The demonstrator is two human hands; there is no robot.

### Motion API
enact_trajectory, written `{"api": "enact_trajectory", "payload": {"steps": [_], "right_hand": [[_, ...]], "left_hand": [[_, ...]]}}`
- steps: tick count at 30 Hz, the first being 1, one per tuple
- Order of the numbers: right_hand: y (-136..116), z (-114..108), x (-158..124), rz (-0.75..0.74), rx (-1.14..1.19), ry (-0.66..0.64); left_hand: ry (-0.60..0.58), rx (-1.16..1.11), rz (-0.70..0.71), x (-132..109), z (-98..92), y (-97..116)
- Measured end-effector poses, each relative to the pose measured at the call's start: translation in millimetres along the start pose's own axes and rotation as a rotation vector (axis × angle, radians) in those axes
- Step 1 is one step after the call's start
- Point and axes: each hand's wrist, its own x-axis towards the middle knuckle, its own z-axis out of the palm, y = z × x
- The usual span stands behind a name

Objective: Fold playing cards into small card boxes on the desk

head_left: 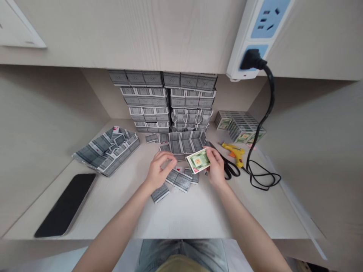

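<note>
My right hand [215,164] is closed on a green-and-white pack of playing cards [198,160], its printed face tilted up. To the left of the pack, my left hand [160,170] is curled with thumb and fingertips close together; whatever is in that pinch, if anything, is too small to make out. Below and between the hands lie several grey-patterned playing cards [180,180], some in joined strips, and a small stack [160,193]. Just behind the hands sits an open tray made of folded grey cards [187,142].
Grey card boxes [150,98] are stacked at the back. A card-built tray [106,151] with loose cards and a black phone [66,204] lie left. Right are black scissors [231,168], a yellow glue gun [234,151], wrapped packs [241,126] and a cord [272,94] from a power strip [258,37].
</note>
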Motion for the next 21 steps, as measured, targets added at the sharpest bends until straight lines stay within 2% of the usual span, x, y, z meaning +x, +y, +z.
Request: {"api": "enact_trajectory", "payload": {"steps": [4,9,14,21], "right_hand": [[-0.5,3.4,-5.2,-0.008,-0.052,-0.147],[-0.6,6.1,-9.4,-0.038,-0.101,-0.303],[-2.2,5.4,-10.1,-0.048,-0.121,-0.285],[-1.7,5.3,-9.3,-0.042,-0.114,-0.287]], "left_hand": [[-0.053,0.035,-0.054,0.4,8.7,-2.5],[-0.078,-0.203,-0.294,-2.2,19.5,-8.0],[-0.145,-0.373,-0.419,-2.4,20.5,-9.4],[-0.182,-0.308,-0.385,-2.9,20.5,-12.9]]}}
